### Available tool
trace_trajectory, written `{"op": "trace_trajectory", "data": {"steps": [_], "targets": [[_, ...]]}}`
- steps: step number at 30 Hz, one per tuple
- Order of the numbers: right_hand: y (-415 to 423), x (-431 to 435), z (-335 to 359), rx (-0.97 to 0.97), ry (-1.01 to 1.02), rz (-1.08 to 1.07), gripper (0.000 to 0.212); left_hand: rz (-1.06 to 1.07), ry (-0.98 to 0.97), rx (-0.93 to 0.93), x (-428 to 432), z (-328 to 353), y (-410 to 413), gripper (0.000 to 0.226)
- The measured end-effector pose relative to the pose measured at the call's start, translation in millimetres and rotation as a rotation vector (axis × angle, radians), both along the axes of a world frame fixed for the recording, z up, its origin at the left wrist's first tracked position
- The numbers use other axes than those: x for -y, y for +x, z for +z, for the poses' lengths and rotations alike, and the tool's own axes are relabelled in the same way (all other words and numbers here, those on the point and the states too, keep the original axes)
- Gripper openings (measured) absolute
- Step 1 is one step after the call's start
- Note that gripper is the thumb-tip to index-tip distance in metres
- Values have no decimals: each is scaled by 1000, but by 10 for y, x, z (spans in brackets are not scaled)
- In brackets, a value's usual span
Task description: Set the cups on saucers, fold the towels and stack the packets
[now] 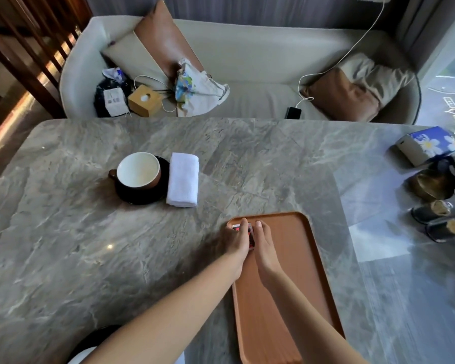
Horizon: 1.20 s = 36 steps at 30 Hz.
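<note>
A brown cup with a white inside stands on a black saucer at the table's middle left. Right beside the saucer lies a folded white towel. Red and white packets sit in the far left corner of an orange tray. My left hand and my right hand press against the packets from either side, fingers extended. The hands hide most of the packets.
The grey marble table reaches a beige sofa with cushions, bags and a phone on a cable. At the right edge stand a blue flowered box, a dark pot and two dark jars.
</note>
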State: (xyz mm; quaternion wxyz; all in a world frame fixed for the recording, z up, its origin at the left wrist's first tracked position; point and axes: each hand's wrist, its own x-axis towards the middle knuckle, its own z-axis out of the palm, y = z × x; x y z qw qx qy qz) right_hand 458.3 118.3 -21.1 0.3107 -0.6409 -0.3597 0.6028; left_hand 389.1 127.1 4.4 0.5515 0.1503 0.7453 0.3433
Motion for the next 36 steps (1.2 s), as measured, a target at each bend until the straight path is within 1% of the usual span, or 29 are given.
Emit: {"op": "trace_trajectory", "data": {"steps": [1, 4, 7, 10, 14, 17, 25, 30, 34, 36], "targets": [[-15, -1, 11, 11, 7, 5, 28, 12, 1, 16, -9, -2, 2, 42], [-79, -6, 61, 27, 22, 20, 36, 2, -5, 4, -24, -17, 8, 46], [-124, 13, 76, -12, 22, 21, 42, -9, -5, -29, -33, -11, 44, 52], [-107, 72, 107, -62, 60, -11, 48, -10, 2, -55, -23, 25, 72, 53], [-102, 79, 58, 6, 45, 35, 45, -18, 7, -63, 7, 40, 68, 54], [-108, 95, 35, 22, 46, 40, 45, -32, 19, -27, 26, 42, 45, 55], [-72, 105, 94, -5, 61, 24, 39, -66, -4, 56, 27, 83, -49, 58], [-68, 97, 85, -1, 54, 33, 42, -70, 52, 59, 48, 87, -42, 62], [-62, 130, 103, 87, 84, 71, 48, -81, 84, 7, 113, 107, -128, 61], [-92, 190, 129, 208, 141, 104, 49, -115, 81, -46, 179, 158, -191, 62]]}}
